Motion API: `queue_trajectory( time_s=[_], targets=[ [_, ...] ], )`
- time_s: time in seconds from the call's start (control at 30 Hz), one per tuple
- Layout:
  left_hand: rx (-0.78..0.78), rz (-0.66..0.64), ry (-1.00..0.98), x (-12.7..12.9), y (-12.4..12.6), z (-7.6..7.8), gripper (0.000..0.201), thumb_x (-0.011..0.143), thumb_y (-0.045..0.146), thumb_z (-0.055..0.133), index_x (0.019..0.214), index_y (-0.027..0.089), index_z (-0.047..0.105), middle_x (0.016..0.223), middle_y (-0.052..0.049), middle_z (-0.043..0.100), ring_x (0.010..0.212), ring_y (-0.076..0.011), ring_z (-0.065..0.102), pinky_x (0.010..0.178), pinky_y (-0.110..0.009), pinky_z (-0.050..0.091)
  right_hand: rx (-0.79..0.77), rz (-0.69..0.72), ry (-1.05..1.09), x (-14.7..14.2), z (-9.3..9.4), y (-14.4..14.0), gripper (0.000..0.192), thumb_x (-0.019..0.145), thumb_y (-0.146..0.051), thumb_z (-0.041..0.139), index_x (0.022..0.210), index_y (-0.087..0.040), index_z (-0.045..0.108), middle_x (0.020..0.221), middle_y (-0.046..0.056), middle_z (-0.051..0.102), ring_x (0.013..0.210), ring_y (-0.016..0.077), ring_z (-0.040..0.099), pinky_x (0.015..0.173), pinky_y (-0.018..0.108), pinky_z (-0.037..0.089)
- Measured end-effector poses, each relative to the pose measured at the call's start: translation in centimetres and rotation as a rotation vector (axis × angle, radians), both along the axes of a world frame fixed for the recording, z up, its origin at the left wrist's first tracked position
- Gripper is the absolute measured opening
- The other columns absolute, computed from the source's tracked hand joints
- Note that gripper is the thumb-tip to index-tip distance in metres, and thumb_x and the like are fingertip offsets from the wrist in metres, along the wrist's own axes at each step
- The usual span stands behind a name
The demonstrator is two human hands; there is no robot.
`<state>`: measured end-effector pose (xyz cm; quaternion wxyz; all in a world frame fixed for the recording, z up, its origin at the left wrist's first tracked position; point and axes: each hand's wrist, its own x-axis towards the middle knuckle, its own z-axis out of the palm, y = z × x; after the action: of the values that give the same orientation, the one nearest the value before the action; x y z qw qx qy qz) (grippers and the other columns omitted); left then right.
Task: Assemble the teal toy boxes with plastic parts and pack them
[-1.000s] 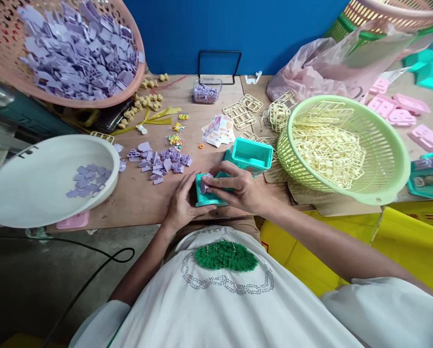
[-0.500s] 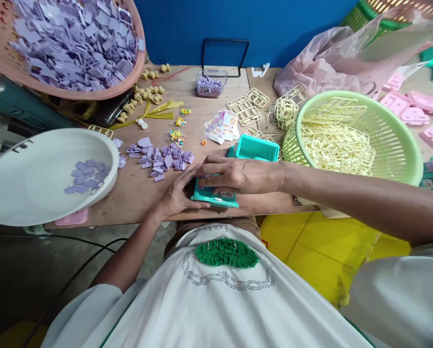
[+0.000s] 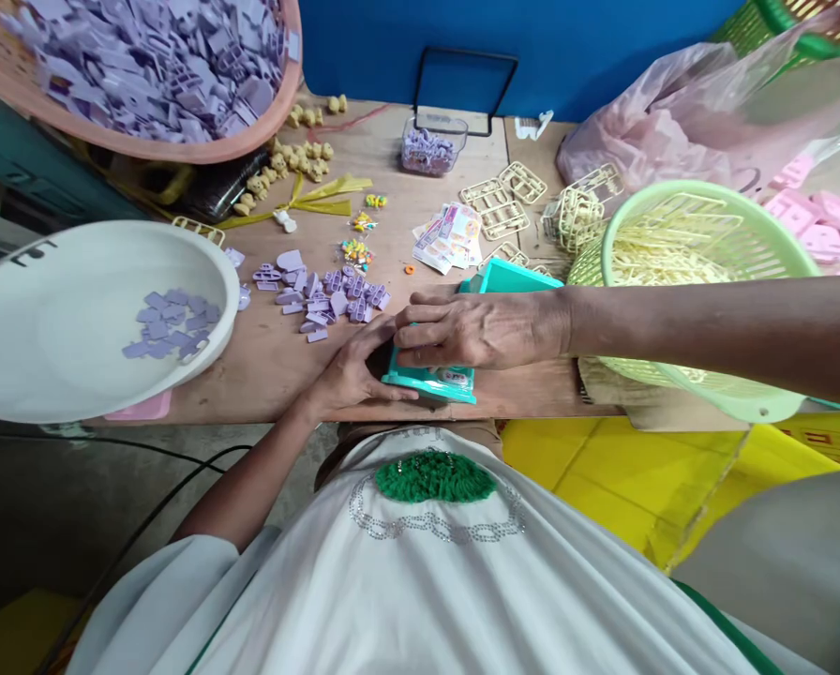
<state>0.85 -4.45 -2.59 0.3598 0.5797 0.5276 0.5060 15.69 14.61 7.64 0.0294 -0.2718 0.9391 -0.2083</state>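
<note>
A teal plastic toy piece (image 3: 434, 382) lies at the near edge of the wooden table (image 3: 272, 361). My left hand (image 3: 353, 366) grips its left side. My right hand (image 3: 472, 328) lies flat over its top, pressing down with fingers pointing left; whether the small purple part seen earlier is under it cannot be told. A second teal box-shaped piece (image 3: 515, 277) stands just behind my right hand. Loose purple plastic parts (image 3: 322, 292) lie scattered on the table to the left of my hands.
White bowl (image 3: 54, 375) with a few purple parts at left. Pink basket (image 3: 202, 150) full of purple parts at back left. Green basket (image 3: 757, 398) of cream frames at right. Stickers (image 3: 452, 234), cream frames (image 3: 504, 202), small clear tub (image 3: 432, 145), pink bag (image 3: 645, 122) behind.
My right arm has swung up and across so the hand now lies flat over the teal piece, hiding the purple part. My left hand kept its grip. The view shifted slightly right.
</note>
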Motion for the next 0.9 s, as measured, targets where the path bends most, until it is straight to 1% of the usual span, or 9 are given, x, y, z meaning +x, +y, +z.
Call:
queue_trajectory(
  time_s=[0.1,0.17,0.27,0.33,0.47,0.57,0.67,0.77,0.9],
  targets=[
    [0.023,0.024,0.01,0.1,0.1,-0.3,0.08,0.061,0.063,0.099,0.124,0.02,0.075,0.13,-0.015,0.073,0.131,-0.0368,0.067,0.118,-0.053,0.052,0.012,0.117,-0.037,-0.5,0.6,0.1,0.028,0.111,-0.018,0.047,0.124,-0.016,0.072,0.126,0.014,0.07,0.124,0.0252,0.06,0.108,0.039,0.05],
    [0.025,0.037,0.02,0.1,0.1,-0.5,0.08,0.06,0.064,0.099,0.122,0.019,0.074,0.127,-0.014,0.074,0.127,-0.036,0.068,0.115,-0.051,0.054,0.0,0.134,-0.056,-0.7,1.0,0.4,0.027,0.112,-0.023,0.05,0.123,-0.013,0.072,0.124,0.017,0.07,0.12,0.0258,0.061,0.102,0.038,0.051],
    [0.03,0.028,0.021,0.0,0.2,-0.7,0.087,0.06,0.062,0.1,0.13,0.019,0.072,0.131,-0.015,0.073,0.13,-0.0366,0.067,0.116,-0.051,0.053,-0.002,0.109,-0.072,-0.9,1.2,0.7,0.027,0.112,-0.026,0.053,0.128,-0.014,0.071,0.13,0.018,0.069,0.122,0.0255,0.062,0.102,0.038,0.052],
    [0.038,0.018,0.023,0.0,0.2,-0.7,0.085,0.061,0.06,0.1,0.131,0.019,0.072,0.134,-0.015,0.072,0.134,-0.0372,0.065,0.119,-0.053,0.05,0.028,0.122,-0.075,-0.9,1.4,0.6,0.028,0.112,-0.023,0.049,0.128,-0.014,0.071,0.132,0.019,0.068,0.124,0.0258,0.062,0.102,0.039,0.053],
    [0.043,0.005,0.012,0.0,0.1,-0.4,0.076,0.066,0.057,0.099,0.126,0.019,0.074,0.132,-0.014,0.072,0.132,-0.0358,0.065,0.117,-0.052,0.052,0.086,0.207,-0.07,-1.4,2.1,0.0,0.035,0.111,-0.013,0.04,0.116,-0.01,0.074,0.117,0.02,0.071,0.12,0.0275,0.062,0.102,0.042,0.053],
    [0.009,0.012,0.018,0.1,0.0,-0.2,0.078,0.064,0.056,0.1,0.127,0.019,0.073,0.132,-0.014,0.072,0.131,-0.0357,0.065,0.118,-0.053,0.051,0.081,0.253,-0.106,-1.9,2.6,-0.3,0.038,0.109,-0.006,0.038,0.111,-0.011,0.075,0.115,0.019,0.071,0.122,0.0272,0.062,0.107,0.043,0.052],
    [-0.014,0.006,0.014,0.1,0.0,-0.3,0.077,0.063,0.057,0.101,0.124,0.019,0.075,0.128,-0.013,0.073,0.127,-0.0351,0.067,0.117,-0.052,0.052,0.012,0.264,-0.141,-2.1,2.2,0.0,0.036,0.11,-0.009,0.04,0.119,-0.011,0.075,0.117,0.017,0.071,0.125,0.0262,0.063,0.11,0.041,0.052],
    [-0.006,-0.014,-0.015,-0.1,0.2,-0.6,0.08,0.061,0.057,0.101,0.126,0.02,0.074,0.124,-0.012,0.073,0.121,-0.0348,0.069,0.11,-0.05,0.057,-0.07,0.221,-0.086,-1.8,1.4,0.7,0.031,0.112,-0.019,0.046,0.129,-0.011,0.072,0.12,0.017,0.072,0.119,0.0251,0.066,0.102,0.036,0.055],
    [0.011,-0.016,-0.012,-0.2,0.4,-0.8,0.085,0.059,0.059,0.102,0.129,0.021,0.073,0.128,-0.014,0.072,0.127,-0.037,0.067,0.114,-0.052,0.055,-0.042,0.22,-0.004,-1.4,1.0,1.1,0.033,0.113,-0.025,0.048,0.129,-0.009,0.071,0.123,0.02,0.072,0.122,0.0265,0.065,0.104,0.038,0.055]
  ],
)
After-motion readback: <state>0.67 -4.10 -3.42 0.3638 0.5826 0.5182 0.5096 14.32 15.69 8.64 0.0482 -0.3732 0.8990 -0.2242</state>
